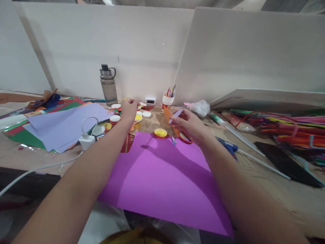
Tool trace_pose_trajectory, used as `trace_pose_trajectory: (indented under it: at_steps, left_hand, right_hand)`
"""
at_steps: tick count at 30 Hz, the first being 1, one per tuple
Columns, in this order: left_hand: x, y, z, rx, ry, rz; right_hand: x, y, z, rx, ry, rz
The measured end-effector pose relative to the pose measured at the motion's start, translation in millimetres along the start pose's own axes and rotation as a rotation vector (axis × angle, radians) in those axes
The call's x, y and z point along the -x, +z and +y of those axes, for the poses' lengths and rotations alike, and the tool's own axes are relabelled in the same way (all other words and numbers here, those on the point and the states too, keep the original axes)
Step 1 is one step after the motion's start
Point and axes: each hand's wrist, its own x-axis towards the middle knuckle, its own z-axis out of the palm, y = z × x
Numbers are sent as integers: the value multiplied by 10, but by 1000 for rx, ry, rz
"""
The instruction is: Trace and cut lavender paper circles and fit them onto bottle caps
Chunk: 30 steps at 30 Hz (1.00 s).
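Observation:
My right hand (189,123) pinches small pieces of paper, one orange (167,114) and one pale purple (175,115), above the far edge of a large purple sheet (165,179). Under that hand lie red-handled scissors (186,138), partly hidden. My left hand (130,106) reaches among small paint pots; its fingers are curled together, and whatever they hold is hidden. Near it are an open pot of yellow paint (138,117) and a white lid (146,114). Another yellow paint pot (160,133) stands open at the sheet's far edge.
A water bottle (108,86) stands at the back left, and a paper cup of pens (168,101) at the back middle. Pale purple sheets (68,123) and a white charger with its cable (86,139) lie left. A blue glue gun (228,147) and pipe cleaners (297,123) lie right.

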Motion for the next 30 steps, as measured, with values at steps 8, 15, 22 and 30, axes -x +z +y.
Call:
trace_pose_trajectory:
  at_steps: [8,15,22,30]
  left_hand:
    - [303,187,65,-18,113,-286]
    - [456,236,118,-250,175,-480]
    - [573,281,70,-541,344,-521]
    - [551,282,47,-503,290,-516]
  right_hand:
    - [-27,-86,-25,-277,61,15]
    - [-33,-123,-67,-274,-9,86]
    - [14,-44,-52,-47,2,-152]
    - [182,149,-34,706,-112,-504]
